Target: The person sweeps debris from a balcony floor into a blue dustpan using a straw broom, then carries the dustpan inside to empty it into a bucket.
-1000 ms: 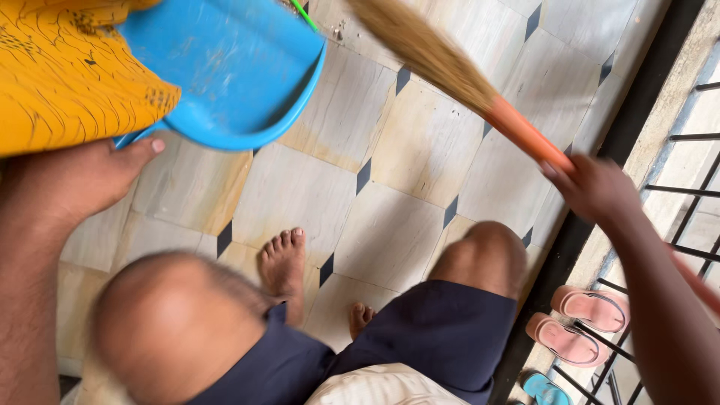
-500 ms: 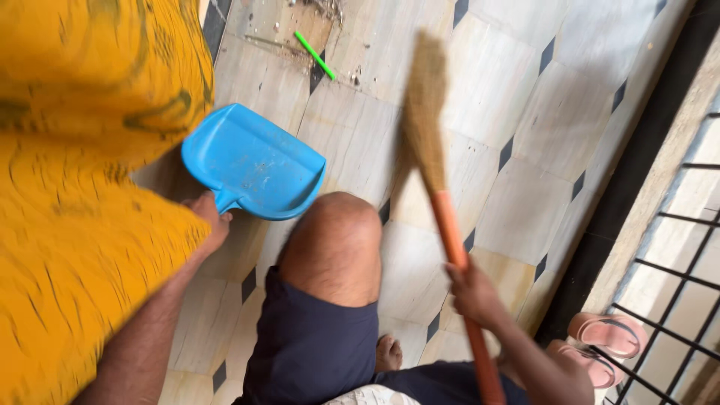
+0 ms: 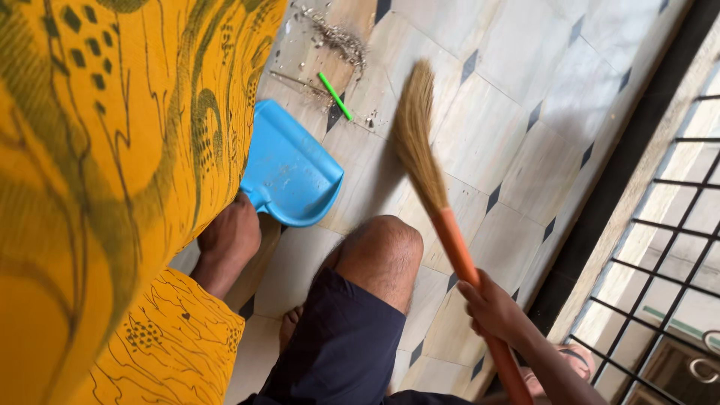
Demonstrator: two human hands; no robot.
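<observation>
The right hand's grip is closing fully round the orange handle of the broom, fingers wrapped and thumb over the top, about midway along the part of the handle that shows. The left hand's grip is clamping the short handle of the blue dustpan, knuckles up, though yellow patterned cloth is covering part of the wrist and all of the forearm.

From the right hand the broom is running up and to the left, its straw head spreading just right of the dustpan's open lip and resting on or just over the floor; which of the two cannot be told. The right wrist is sitting low beside the person's bent knee, forearm coming in from the lower right edge of the picture.

The dustpan is lying on the tiled floor with its mouth facing the top edge, toward a green stick and a scatter of grit and dust lying a little beyond it.

As a judgement, the sweeping will go best if the pan's front lip is being pressed flat to the tiles, so that fine dirt is not sliding under it, and if the straw is being drawn in short, light strokes from behind the dirt toward the lip. A hard flick would likely be throwing grit past the pan.
</observation>
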